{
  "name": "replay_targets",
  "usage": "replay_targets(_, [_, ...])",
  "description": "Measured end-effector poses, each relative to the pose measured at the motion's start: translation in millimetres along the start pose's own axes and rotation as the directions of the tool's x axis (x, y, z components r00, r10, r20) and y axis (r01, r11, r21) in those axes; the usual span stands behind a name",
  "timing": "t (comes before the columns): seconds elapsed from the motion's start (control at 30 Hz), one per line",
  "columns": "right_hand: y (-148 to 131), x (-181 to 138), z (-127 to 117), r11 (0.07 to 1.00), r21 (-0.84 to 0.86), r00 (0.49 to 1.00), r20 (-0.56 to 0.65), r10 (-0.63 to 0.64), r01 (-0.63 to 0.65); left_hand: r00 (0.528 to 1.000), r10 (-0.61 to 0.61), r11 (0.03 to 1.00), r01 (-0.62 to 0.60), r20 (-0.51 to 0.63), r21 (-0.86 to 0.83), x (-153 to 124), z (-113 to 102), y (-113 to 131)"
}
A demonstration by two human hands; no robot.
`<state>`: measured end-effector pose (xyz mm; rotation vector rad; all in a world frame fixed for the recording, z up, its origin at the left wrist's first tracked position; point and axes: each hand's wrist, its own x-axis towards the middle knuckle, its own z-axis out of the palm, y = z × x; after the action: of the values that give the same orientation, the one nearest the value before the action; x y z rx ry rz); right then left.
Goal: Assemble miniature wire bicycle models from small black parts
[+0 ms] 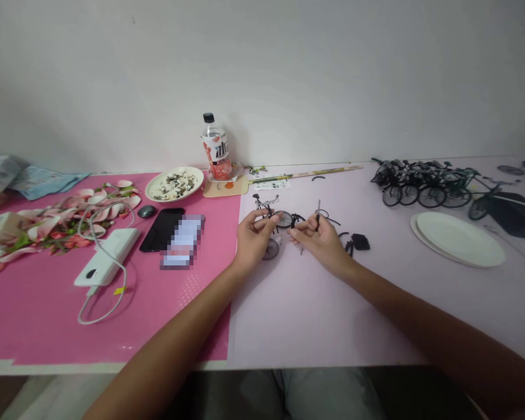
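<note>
A small model bicycle (283, 219) is tilted above the table's middle, its spoked wheels, saddle and handlebar showing. My left hand (254, 238) is closed on its frame, thumb and fingertips pinching near a wheel. In my right hand (319, 240) a thin screwdriver-like tool (318, 211) with a dark handle points upward. The fingertips of that hand are pinched beside the bicycle's right end; any small part between them is too tiny to make out. Loose black parts (360, 241) lie just right of my right hand, with a curved black strip (328, 217) behind it.
At the right back stands a row of model bicycles (433, 195), with white oval plates (459, 239) in front. Leftward are a bottle (219, 151), a bowl of small parts (175, 170), phones (160, 233), a white power bank (109, 256) with cable, and artificial petals (52, 224).
</note>
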<state>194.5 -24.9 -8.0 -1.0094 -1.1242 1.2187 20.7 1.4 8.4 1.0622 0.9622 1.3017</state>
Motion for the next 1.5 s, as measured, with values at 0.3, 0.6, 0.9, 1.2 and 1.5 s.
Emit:
replay_targets(0.3, [4,-11,9,0.982,-0.130,0.981,0.152,-0.119,0.139,0.995,-0.067,0.996,0.071,0.070,-0.059,-1,3,-2])
replay_targets(0.6, [2,-5,4,0.964,-0.176,0.980,0.079,-0.185,0.197,0.982,-0.055,0.998,0.049,0.178,0.041,1,0,-9])
replay_targets(0.9, [3,-4,2,0.936,-0.233,0.964,0.025,-0.266,0.265,0.983,-0.065,0.996,0.054,0.174,0.068,1,-2,-2])
replay_targets(1.2, [0,-7,3,0.910,-0.271,0.945,0.004,-0.326,0.314,0.960,0.101,0.934,-0.182,0.260,0.308,-8,-4,9])
replay_targets(1.5, [-1,-5,0,0.835,-0.403,0.909,-0.018,-0.416,0.375,0.964,0.115,0.943,-0.182,0.238,0.280,-6,0,1])
